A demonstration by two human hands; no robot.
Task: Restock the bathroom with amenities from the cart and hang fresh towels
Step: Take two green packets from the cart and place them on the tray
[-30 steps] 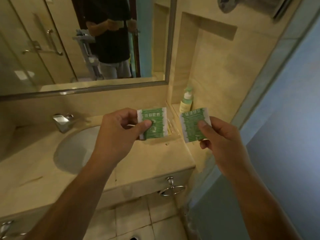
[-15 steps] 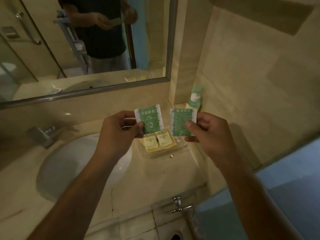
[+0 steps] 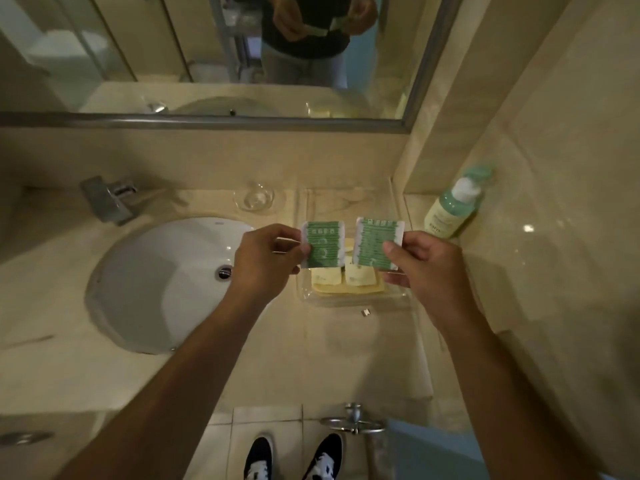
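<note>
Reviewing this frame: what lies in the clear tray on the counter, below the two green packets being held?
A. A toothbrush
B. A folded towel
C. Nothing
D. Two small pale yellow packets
D: two small pale yellow packets lie side by side in the clear tray, just under the green packets pinched by the left hand and right hand.

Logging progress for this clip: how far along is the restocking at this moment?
Partly done. The clear tray on the counter already holds yellow sachets. In hand: the left hand pinches one green packet and the right hand pinches another green packet, both over the tray, not yet set down. No fresh towels show, and the towel ring below the counter hangs bare.
</note>
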